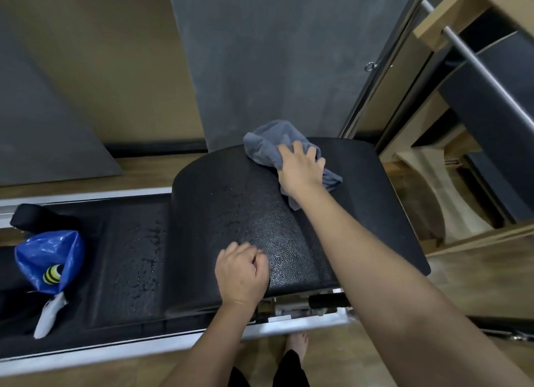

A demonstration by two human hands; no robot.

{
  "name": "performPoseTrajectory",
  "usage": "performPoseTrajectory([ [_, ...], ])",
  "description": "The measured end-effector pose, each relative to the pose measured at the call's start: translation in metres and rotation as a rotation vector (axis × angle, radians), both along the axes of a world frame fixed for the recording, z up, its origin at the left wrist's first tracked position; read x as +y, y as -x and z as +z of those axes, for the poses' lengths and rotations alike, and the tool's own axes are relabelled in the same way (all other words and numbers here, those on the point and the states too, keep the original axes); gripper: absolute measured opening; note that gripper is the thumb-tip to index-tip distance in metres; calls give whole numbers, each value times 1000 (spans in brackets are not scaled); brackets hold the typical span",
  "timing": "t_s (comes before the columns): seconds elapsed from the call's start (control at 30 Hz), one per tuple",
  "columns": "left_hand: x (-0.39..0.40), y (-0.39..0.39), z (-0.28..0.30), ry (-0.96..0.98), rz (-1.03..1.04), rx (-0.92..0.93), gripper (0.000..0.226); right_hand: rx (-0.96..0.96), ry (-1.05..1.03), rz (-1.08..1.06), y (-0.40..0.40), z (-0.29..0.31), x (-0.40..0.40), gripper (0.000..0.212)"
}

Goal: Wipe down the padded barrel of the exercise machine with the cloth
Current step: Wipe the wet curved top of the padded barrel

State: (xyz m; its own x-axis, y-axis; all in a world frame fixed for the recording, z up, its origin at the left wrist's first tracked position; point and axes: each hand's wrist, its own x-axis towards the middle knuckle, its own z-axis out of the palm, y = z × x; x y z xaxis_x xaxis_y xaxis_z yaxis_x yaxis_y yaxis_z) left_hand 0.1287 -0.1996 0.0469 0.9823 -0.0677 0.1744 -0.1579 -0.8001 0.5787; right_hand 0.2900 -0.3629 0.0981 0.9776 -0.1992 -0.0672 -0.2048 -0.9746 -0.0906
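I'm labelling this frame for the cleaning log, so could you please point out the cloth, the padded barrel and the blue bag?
cloth (265,143): head view, bunched grey fabric left of the fingers.
padded barrel (231,201): head view, bare black top curve.
blue bag (43,252): head view, crinkled front.

Both forearms are bare from the bottom of the frame up to the wrists, with no sleeve in view. The left hand (241,274) and the right hand (300,167) carry no glove, ring, watch or band that can be seen. Below, between the arms, two legs are clothed in black, and one bare foot (297,342) shows on the floor
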Motion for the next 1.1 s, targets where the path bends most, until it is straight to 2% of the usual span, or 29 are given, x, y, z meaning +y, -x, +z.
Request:
performPoseTrajectory([
  [0.1,0,1,0,-3,5,0,29,-72,26,-21,54,-3,9,54],
  [0.27,0,-1,0,-11,-21,0,26,-123,60,-23,182,-13,34,73],
  [0.33,0,-1,0,23,-14,4,27,-128,74,21,211,-17,38,70],
  [0.47,0,-2,-1,4,-13,4,25,-150,46,32,193,-14,30,64],
  [0.63,0,-1,1,-31,-22,-10,28,-84,23,-115,78,-2,3,54],
  [0.73,0,-1,4,-4,-16,-3,29,14,-44,-198,14,1,-20,58],
  [0.8,-1,-1,3,7,-7,6,29,51,-56,-216,-1,3,-25,58],
  [0.93,-1,1,3,2,3,6,30,-49,15,-158,46,2,-8,52],
  [1.1,0,-1,0,-34,-23,20,27,-119,46,-59,179,-9,36,73],
])
